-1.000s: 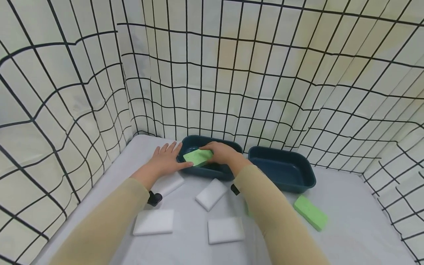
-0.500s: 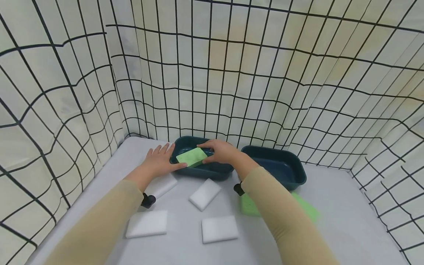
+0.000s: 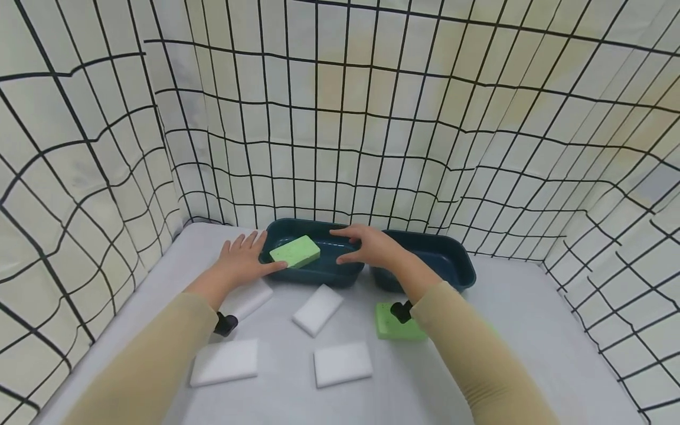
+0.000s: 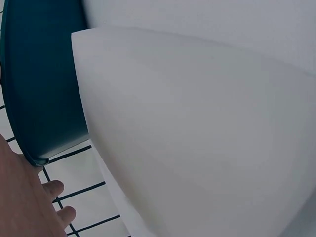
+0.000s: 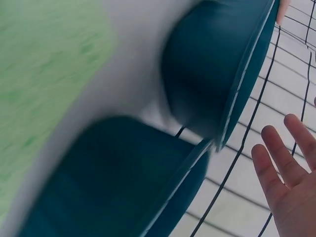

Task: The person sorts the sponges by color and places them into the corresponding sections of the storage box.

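Observation:
A light green sponge (image 3: 296, 252) lies tilted in the left part of the left dark teal bin (image 3: 334, 277). My left hand (image 3: 239, 260) rests at that bin's left rim, fingers spread, its thumb reaching over the front edge beside the sponge. In the left wrist view, the left hand's fingers (image 4: 53, 188) show past the bin rim. My right hand (image 3: 374, 248) hovers over the bin's right side, apart from the sponge, thumb and fingers spread with nothing between them. The right wrist view shows its fingers (image 5: 276, 158) extended.
A second teal bin (image 3: 451, 265) stands to the right, partly behind the right forearm. Another green sponge (image 3: 390, 327) lies in front of it. White blocks (image 3: 319, 310) are scattered across the white table. Black wire grid (image 3: 319, 165) encloses the back and sides.
My right hand has let go of the green sponge and drawn back to the right, leaving it in the left bin. The left hand stays at the rim while the head view shifts right.

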A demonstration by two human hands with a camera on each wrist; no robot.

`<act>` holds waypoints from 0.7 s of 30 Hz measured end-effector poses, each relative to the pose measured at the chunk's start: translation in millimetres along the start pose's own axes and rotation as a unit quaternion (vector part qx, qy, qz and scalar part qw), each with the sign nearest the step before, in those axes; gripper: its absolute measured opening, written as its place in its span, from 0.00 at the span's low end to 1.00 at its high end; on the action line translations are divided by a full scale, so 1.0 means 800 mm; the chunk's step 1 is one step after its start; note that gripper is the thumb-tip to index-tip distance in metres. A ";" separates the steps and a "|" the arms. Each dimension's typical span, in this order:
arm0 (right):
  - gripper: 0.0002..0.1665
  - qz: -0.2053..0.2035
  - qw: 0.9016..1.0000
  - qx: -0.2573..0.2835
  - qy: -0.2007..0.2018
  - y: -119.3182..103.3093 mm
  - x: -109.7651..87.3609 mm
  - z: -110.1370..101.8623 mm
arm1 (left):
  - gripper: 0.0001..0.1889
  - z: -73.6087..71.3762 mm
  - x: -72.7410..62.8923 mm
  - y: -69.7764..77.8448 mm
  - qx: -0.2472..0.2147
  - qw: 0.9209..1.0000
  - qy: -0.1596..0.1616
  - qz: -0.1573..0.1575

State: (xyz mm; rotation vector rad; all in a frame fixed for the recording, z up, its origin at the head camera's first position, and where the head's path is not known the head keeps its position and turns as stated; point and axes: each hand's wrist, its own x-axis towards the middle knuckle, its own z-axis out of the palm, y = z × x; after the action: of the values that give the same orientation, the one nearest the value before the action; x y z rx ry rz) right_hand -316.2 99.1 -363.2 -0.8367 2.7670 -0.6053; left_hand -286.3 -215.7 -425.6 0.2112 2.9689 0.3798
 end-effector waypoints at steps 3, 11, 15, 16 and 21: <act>0.43 0.014 1.000 0.005 0.011 0.014 -0.019 -0.004 | 0.64 -0.001 0.000 0.003 0.001 1.000 0.000 0.005; 0.42 0.016 0.999 0.001 0.050 0.054 -0.070 -0.017 | 0.64 -0.003 -0.003 0.002 0.003 1.000 -0.001 0.002; 0.42 0.027 0.998 0.010 0.059 0.072 -0.098 -0.026 | 0.65 -0.003 -0.003 0.002 -0.004 1.000 0.001 0.001; 0.42 0.030 0.998 0.011 0.062 0.076 -0.106 -0.028 | 0.65 -0.003 -0.003 0.003 -0.005 1.000 0.001 0.000; 0.41 0.042 0.996 -0.002 0.078 0.101 -0.149 -0.033 | 0.65 -0.001 -0.001 0.005 -0.009 1.000 -0.003 0.003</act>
State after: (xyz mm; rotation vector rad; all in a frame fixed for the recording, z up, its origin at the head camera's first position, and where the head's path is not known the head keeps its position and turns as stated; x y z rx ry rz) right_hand -265.0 236.4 -367.3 -0.6979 2.9256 -0.6777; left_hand -285.1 -212.2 -423.3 0.2187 2.9581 0.4043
